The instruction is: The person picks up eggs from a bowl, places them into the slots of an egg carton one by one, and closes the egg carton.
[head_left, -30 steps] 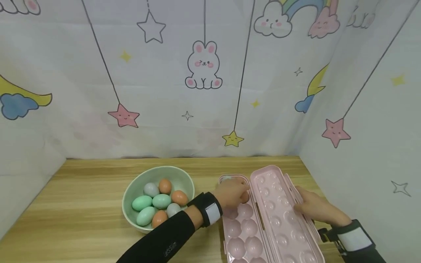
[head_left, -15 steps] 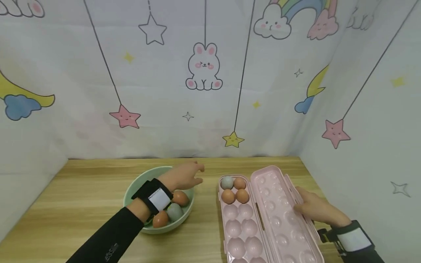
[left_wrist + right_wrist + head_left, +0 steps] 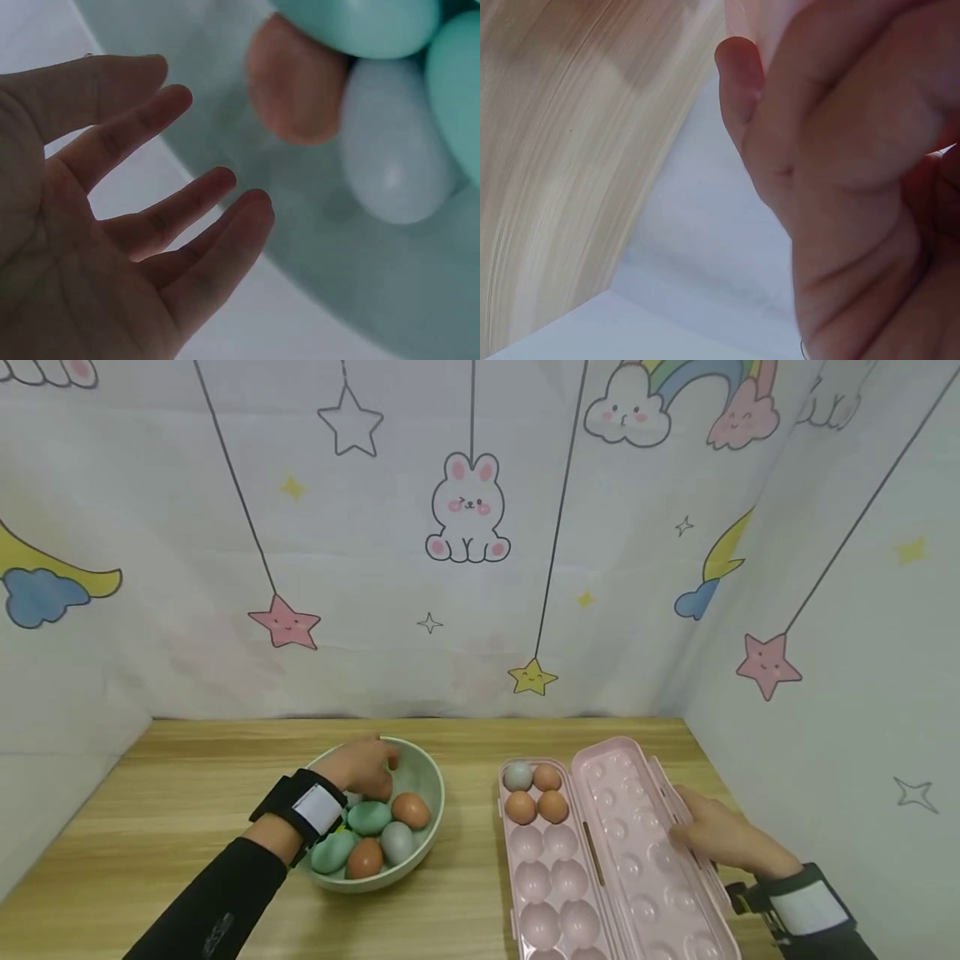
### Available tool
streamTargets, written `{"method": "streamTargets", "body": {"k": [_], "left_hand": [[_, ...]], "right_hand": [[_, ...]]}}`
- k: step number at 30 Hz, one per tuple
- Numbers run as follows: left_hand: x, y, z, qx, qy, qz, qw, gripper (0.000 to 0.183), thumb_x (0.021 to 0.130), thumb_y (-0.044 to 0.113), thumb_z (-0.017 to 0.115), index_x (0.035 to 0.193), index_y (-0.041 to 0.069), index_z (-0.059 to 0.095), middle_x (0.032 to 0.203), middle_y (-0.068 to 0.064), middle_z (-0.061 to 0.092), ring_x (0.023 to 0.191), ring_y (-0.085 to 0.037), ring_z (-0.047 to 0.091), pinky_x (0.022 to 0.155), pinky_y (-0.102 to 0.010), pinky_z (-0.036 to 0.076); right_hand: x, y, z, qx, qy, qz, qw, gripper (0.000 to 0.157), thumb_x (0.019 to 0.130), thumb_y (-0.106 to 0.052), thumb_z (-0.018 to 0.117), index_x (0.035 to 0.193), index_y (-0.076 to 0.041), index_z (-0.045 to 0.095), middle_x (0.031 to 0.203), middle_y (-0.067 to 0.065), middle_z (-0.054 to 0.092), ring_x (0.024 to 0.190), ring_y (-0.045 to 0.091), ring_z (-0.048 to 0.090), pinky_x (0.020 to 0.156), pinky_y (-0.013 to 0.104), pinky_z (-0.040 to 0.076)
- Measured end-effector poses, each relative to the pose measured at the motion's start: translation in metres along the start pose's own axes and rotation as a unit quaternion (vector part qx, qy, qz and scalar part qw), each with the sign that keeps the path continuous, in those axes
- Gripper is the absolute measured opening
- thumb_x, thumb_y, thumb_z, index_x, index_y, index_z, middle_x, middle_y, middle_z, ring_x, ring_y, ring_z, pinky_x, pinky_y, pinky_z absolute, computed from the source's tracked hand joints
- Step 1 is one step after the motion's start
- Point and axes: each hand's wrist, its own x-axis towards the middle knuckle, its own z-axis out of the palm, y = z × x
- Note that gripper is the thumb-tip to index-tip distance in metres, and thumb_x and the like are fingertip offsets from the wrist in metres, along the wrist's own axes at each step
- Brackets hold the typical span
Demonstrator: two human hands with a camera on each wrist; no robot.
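Head view shows us a round, pale-green bowl (image 3: 424, 777) at left on the wood-grain table (image 3: 187, 777), holding smooth mint eggs (image 3: 370, 818), grey eggs (image 3: 397, 843) and orange-brown eggs (image 3: 410, 811). We see the left hand (image 3: 362, 767) over the bowl's far left part, its fingers spread and apart from the eggs. To the right, the glossy pink egg tray (image 3: 534, 878) carries four eggs (image 3: 521, 808), one grey and three orange-brown, in its far cups; the right hand (image 3: 720, 832) grips the right edge of its open, dimpled lid (image 3: 637, 835).
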Motion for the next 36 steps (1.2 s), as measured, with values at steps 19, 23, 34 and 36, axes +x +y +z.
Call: {"method": "streamTargets", "body": {"k": [19,23,34,36], "left_hand": [[0.005,-0.003,0.03,0.036,0.034,-0.011,0.9987,0.011,0.082,0.006,0.057,0.093,0.008,0.059,0.086,-0.006,0.056,0.079,-0.025,0.048,0.076,-0.04,0.038],[0.004,-0.002,0.034,0.064,0.052,-0.018,0.9964,0.019,0.082,0.008,0.056,0.099,0.004,0.064,0.094,-0.015,0.059,0.082,-0.032,0.049,0.075,-0.045,0.041],[0.002,-0.006,0.028,0.01,0.054,-0.043,0.9976,0.019,0.072,0.012,0.07,0.081,0.004,0.056,0.095,-0.019,0.045,0.069,-0.026,0.05,0.061,-0.036,0.043],[0.002,-0.006,0.024,-0.002,0.062,-0.042,0.9972,0.02,0.071,0.012,0.07,0.081,0.004,0.054,0.095,-0.02,0.045,0.067,-0.024,0.051,0.058,-0.034,0.043]], "right_hand": [[-0.003,-0.006,-0.002,0.019,-0.006,-0.004,1.0,0.07,0.081,-0.002,0.056,0.142,0.017,0.027,0.124,0.039,0.048,0.087,0.034,0.062,0.059,0.04,0.053],[-0.003,-0.007,-0.002,0.013,-0.004,0.003,1.0,0.067,0.081,-0.002,0.056,0.14,0.017,0.029,0.122,0.037,0.049,0.085,0.032,0.062,0.059,0.04,0.053],[-0.004,-0.006,0.0,0.012,0.0,0.002,1.0,0.066,0.081,-0.002,0.057,0.139,0.017,0.031,0.121,0.038,0.049,0.085,0.032,0.062,0.058,0.039,0.053],[-0.003,-0.005,0.0,0.013,-0.001,-0.001,1.0,0.067,0.081,-0.002,0.056,0.14,0.017,0.03,0.123,0.038,0.049,0.086,0.032,0.062,0.059,0.04,0.053]]}}
